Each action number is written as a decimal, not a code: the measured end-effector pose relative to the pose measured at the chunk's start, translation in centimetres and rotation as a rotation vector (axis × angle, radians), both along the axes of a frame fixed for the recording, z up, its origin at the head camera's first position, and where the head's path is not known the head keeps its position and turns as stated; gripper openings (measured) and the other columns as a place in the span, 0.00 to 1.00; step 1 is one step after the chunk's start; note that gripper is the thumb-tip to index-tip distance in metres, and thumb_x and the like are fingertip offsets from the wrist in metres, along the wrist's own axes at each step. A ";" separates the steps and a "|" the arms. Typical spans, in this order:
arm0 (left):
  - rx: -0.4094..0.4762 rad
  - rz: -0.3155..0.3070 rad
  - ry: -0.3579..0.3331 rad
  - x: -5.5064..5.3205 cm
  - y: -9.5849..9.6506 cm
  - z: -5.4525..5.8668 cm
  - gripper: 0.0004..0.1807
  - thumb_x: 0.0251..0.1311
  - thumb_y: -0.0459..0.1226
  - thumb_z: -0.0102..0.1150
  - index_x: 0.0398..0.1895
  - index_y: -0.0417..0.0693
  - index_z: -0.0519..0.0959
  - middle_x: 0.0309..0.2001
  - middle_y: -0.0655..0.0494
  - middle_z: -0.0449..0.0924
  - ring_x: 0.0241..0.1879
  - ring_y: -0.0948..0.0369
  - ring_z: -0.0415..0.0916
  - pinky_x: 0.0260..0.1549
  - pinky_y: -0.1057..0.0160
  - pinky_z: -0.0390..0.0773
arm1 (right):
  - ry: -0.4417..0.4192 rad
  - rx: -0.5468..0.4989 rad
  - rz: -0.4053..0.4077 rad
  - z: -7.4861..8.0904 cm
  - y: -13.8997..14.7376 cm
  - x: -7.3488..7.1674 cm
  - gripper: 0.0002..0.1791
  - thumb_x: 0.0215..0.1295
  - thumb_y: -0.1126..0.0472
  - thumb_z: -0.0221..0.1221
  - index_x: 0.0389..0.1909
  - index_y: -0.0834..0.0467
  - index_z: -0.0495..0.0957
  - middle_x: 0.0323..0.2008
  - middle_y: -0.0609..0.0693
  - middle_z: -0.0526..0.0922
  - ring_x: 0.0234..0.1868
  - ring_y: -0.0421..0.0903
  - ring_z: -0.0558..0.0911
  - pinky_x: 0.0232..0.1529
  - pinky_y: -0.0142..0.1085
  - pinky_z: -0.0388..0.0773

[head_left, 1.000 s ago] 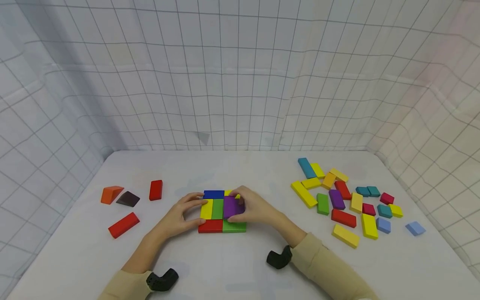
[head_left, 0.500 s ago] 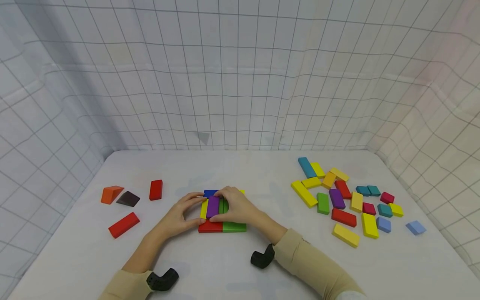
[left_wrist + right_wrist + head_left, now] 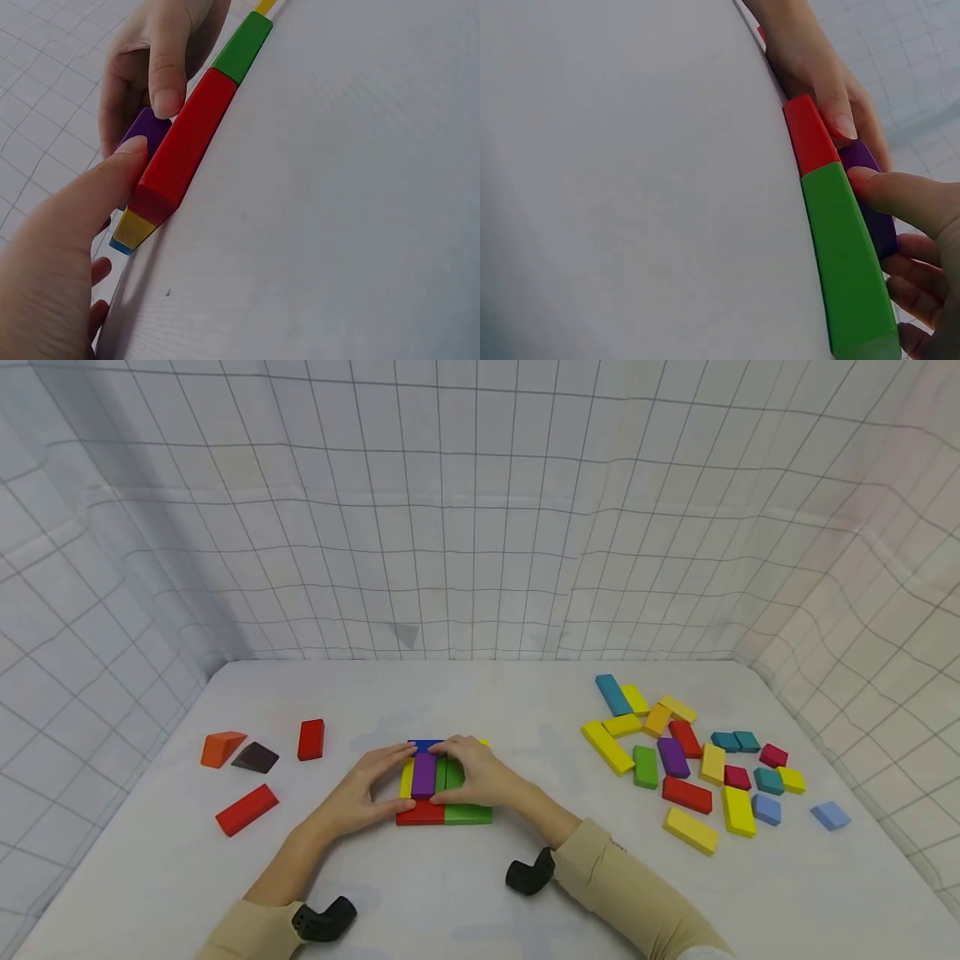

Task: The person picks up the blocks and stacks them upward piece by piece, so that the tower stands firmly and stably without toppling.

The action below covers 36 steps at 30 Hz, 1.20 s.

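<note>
A flat rectangle of coloured blocks lies on the white table, with a red block (image 3: 421, 812) and a green block (image 3: 468, 814) along its front and a blue block (image 3: 424, 745) at the back. On top rests a purple block (image 3: 423, 775). My right hand (image 3: 483, 772) pinches the purple block, thumb at its front end and fingers at its back. From the other side, my left hand (image 3: 360, 793) has its thumb and fingers at the block's left corners. In the left wrist view, both thumbs meet the purple block (image 3: 150, 127) just behind the red block (image 3: 191, 139).
At left lie an orange triangular block (image 3: 222, 749), a dark triangular block (image 3: 256, 757) and two red blocks, one of them a long red block (image 3: 247, 810). Many loose blocks, among them a light blue block (image 3: 830, 816), spread over the right side. A gridded white cloth (image 3: 480, 527) hangs behind.
My right hand has carried the purple block left, from the right part of the rectangle onto its left-middle. The left fingertips have shifted slightly right, toward the purple block.
</note>
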<state>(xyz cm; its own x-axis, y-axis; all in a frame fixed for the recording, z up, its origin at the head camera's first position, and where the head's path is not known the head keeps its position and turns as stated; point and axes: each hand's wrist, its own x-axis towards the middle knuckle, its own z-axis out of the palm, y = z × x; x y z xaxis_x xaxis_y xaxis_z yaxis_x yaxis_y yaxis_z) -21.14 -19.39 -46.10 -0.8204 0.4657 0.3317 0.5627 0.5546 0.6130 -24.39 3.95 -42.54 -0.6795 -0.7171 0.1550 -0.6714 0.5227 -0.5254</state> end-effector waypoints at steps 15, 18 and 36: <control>0.040 -0.015 0.074 -0.2 0.2 -0.2 0.33 0.47 0.40 0.67 0.59 0.46 0.70 0.56 0.49 0.73 0.57 0.50 0.65 0.53 0.42 0.66 | -0.021 -0.079 0.017 -0.2 0.5 -0.1 0.35 0.51 0.51 0.66 0.59 0.60 0.67 0.53 0.50 0.74 0.52 0.45 0.71 0.54 0.36 0.68; 0.030 0.000 0.038 0.0 0.2 -0.1 0.33 0.49 0.41 0.67 0.60 0.48 0.69 0.57 0.49 0.72 0.57 0.50 0.65 0.53 0.42 0.66 | -0.073 -0.103 0.015 0.3 2.2 -0.5 0.33 0.53 0.54 0.65 0.59 0.60 0.67 0.53 0.51 0.74 0.52 0.47 0.72 0.56 0.39 0.68; 0.022 0.019 0.013 0.1 0.2 -0.2 0.33 0.49 0.42 0.67 0.61 0.49 0.69 0.58 0.49 0.71 0.58 0.49 0.65 0.53 0.41 0.66 | -0.211 -0.002 -0.373 1.9 25.4 -0.8 0.31 0.52 0.57 0.66 0.57 0.59 0.69 0.53 0.58 0.73 0.54 0.57 0.68 0.52 0.57 0.67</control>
<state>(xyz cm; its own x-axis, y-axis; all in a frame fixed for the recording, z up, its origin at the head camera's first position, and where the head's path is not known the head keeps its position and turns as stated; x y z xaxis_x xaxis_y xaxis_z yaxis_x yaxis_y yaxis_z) -21.08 -19.21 -46.30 -0.8248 0.4420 0.3526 0.5598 0.5517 0.6182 -25.22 29.38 -40.65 -0.9092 -0.4161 -0.0136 -0.3145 0.7079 -0.6324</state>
